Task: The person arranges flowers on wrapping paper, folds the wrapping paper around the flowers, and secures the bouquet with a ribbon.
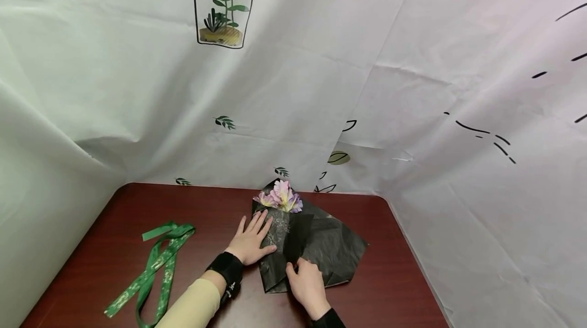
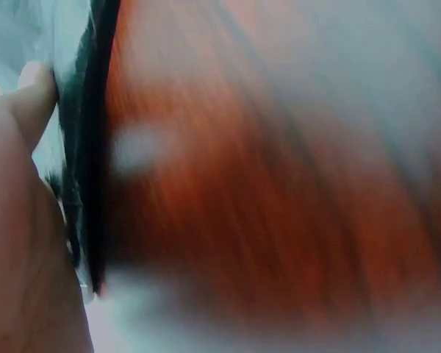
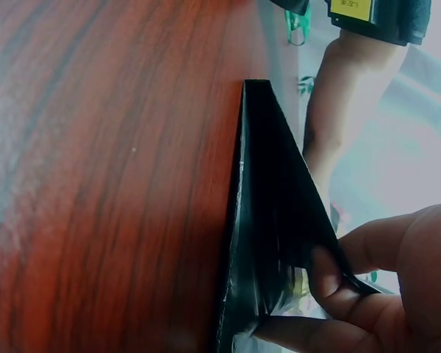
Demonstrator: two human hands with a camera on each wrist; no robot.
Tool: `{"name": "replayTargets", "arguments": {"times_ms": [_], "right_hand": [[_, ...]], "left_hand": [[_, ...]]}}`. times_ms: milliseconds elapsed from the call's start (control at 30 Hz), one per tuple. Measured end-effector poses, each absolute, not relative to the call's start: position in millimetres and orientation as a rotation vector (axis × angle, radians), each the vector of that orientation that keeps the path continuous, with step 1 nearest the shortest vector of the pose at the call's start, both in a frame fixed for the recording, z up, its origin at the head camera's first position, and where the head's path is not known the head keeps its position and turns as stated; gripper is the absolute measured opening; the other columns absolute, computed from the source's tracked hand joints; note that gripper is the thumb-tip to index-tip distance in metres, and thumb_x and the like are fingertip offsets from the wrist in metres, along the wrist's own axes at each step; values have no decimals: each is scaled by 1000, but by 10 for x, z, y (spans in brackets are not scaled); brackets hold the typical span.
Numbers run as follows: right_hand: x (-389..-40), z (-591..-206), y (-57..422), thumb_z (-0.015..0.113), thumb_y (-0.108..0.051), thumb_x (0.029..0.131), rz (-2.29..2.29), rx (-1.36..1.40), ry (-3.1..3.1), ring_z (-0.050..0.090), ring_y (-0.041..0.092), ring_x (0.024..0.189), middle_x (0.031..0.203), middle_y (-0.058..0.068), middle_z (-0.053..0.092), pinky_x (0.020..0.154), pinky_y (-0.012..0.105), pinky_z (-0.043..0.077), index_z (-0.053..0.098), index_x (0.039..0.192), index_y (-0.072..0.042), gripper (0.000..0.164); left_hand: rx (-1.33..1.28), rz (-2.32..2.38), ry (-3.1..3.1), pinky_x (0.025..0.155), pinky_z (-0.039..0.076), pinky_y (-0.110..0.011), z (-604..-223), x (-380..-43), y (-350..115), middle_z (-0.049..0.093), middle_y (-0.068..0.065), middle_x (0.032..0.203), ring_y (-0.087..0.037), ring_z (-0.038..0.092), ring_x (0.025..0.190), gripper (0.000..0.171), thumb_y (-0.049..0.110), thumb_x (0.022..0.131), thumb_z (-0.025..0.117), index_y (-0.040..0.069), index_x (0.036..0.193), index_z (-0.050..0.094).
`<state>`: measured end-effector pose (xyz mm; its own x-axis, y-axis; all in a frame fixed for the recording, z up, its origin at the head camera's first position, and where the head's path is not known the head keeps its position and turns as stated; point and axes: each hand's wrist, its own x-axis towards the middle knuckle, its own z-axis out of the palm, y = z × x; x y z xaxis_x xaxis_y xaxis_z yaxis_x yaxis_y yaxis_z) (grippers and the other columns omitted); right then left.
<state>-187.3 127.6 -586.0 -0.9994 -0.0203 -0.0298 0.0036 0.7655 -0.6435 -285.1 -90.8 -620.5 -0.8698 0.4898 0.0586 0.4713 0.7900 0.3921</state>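
Pink and lilac artificial flowers (image 1: 283, 197) show at the far end of a sheet of black wrapping paper (image 1: 339, 251), whose left side is folded over the stems. My left hand (image 1: 250, 242) rests on that folded side with its fingers spread straight. At the near edge, my right hand (image 1: 305, 283) pinches the paper between thumb and curled fingers. In the right wrist view, the black paper (image 3: 259, 169) stands up in a fold off the table, and a bit of clear wrap shows inside it beside the fingers. The stems are hidden.
A green patterned ribbon (image 1: 171, 254) lies in loose loops on the left of the dark red wooden table (image 1: 390, 282). White printed cloth (image 1: 275, 88) hangs behind the table and along both sides.
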Motion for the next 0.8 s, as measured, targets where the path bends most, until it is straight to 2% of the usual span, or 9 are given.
{"name": "replayTargets", "arguments": {"times_ms": [133, 267, 367, 467, 533, 600, 700, 800], "right_hand": [[-1871, -5876, 1271, 65, -23, 110, -1081, -23, 2904, 41, 18, 51, 64, 3, 47, 54, 34, 31, 58, 79, -13, 33], [-1860, -5895, 1277, 66, -20, 108, -1071, -48, 2934, 40, 18, 50, 61, 1, 46, 55, 37, 34, 56, 75, -14, 35], [-1848, -5902, 1284, 67, -20, 107, -1028, -83, 2962, 46, 20, 51, 59, -2, 46, 62, 56, 48, 56, 73, -15, 36], [-1851, -5912, 1283, 70, -20, 105, -979, -104, 2991, 58, 29, 59, 61, 0, 52, 77, 78, 50, 56, 73, -15, 36], [-1861, -5908, 1275, 73, -20, 101, -959, -113, 3020, 68, 39, 68, 70, 8, 65, 84, 84, 48, 57, 71, -14, 35], [-1864, -5898, 1268, 75, -22, 100, -941, -112, 3024, 74, 49, 83, 89, 21, 76, 87, 85, 48, 58, 70, -14, 35], [-1863, -5888, 1263, 77, -24, 97, -931, -124, 3034, 73, 60, 104, 120, 34, 76, 89, 85, 48, 60, 68, -15, 35], [-1864, -5905, 1270, 76, -24, 95, -956, -131, 3023, 71, 63, 112, 130, 36, 73, 92, 88, 46, 61, 66, -16, 34]], "left_hand": [[694, 655, 2887, 131, 2, -75, -6273, -2849, -909, 7, -17, 186, -40, 8, 171, 96, 70, 111, 50, 8, 178, 21], [662, 706, 2879, 130, 5, -76, -6302, -2848, -916, 12, -18, 186, -41, 11, 171, 100, 65, 108, 61, 4, 177, 22], [674, 734, 2890, 129, 9, -77, -6261, -2854, -912, 19, -22, 183, -44, 14, 170, 102, 57, 104, 72, 4, 177, 25], [698, 745, 2928, 127, 15, -79, -6162, -2850, -896, 27, -28, 178, -50, 17, 167, 106, 53, 98, 83, 4, 175, 30], [698, 717, 2955, 126, 17, -79, -6102, -2848, -881, 30, -30, 175, -52, 17, 166, 107, 52, 95, 87, 3, 173, 34], [682, 678, 2976, 127, 18, -77, -6068, -2851, -870, 30, -29, 176, -52, 17, 166, 107, 54, 93, 89, 2, 171, 38], [650, 645, 2968, 131, 17, -72, -6059, -2861, -866, 24, -28, 179, -50, 13, 168, 108, 55, 91, 91, -2, 168, 41], [648, 701, 2939, 132, 17, -70, -6068, -2860, -881, 18, -29, 181, -50, 12, 168, 107, 53, 90, 92, -5, 166, 44]]}}
